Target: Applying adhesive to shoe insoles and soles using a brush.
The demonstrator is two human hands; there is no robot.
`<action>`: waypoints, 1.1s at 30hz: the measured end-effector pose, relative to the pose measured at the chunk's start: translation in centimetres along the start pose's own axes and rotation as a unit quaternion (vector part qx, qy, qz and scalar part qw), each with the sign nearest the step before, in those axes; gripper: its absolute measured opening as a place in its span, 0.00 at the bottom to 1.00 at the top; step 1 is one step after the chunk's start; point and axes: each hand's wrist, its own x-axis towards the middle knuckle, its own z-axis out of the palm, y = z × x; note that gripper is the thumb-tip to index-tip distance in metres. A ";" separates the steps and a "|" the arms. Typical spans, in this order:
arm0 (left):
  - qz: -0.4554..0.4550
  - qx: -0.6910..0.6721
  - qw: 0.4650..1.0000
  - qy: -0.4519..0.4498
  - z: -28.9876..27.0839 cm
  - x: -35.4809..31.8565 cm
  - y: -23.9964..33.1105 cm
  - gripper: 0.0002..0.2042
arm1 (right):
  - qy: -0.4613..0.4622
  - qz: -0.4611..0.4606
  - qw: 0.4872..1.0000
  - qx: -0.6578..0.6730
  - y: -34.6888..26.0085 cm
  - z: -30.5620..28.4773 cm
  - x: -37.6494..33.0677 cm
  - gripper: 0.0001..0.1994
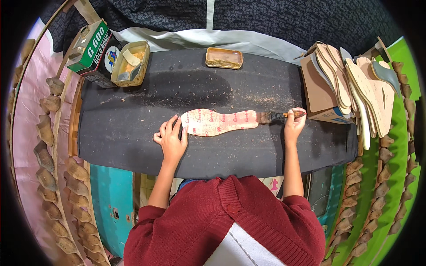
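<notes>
Matt tablecloth (133, 142), glossy metal can (96, 54), rough-bristled brush (275, 116)

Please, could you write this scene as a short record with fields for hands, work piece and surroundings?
Left hand: fingers spread, at the wide left end of the sole-shaped piece
Right hand: holding a brush, bristles at the piece's narrow end
Piece: pale with red print, lying on black cloth
Far side, middle: small yellowish tray
Far left: green can beside an open container
Right: cardboard box with many pale soles by it
</notes>
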 end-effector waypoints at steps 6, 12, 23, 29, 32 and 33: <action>0.002 -0.009 1.000 -0.002 0.1 0.2 0.1 0.16 | -0.017 -0.004 1.000 -0.005 1.3 0.7 0.0 0.07; 0.001 -0.010 1.000 -0.005 0.0 0.1 0.0 0.16 | 0.002 0.019 1.000 0.018 1.4 1.2 0.6 0.07; 0.000 -0.047 0.999 -0.015 -0.3 0.5 -0.2 0.16 | 0.059 0.129 0.969 0.203 0.9 7.3 3.9 0.08; -0.023 -0.075 0.997 -0.025 -0.5 0.4 -0.5 0.16 | -0.011 0.128 0.975 0.181 2.6 14.7 8.5 0.12; 0.011 -0.132 0.989 -0.057 -0.9 0.7 -1.3 0.27 | -0.011 0.122 0.985 0.117 3.9 16.3 9.6 0.13; 0.011 -0.132 0.990 -0.052 -1.2 1.0 -1.9 0.27 | 0.004 0.105 0.992 0.069 4.3 16.6 9.6 0.13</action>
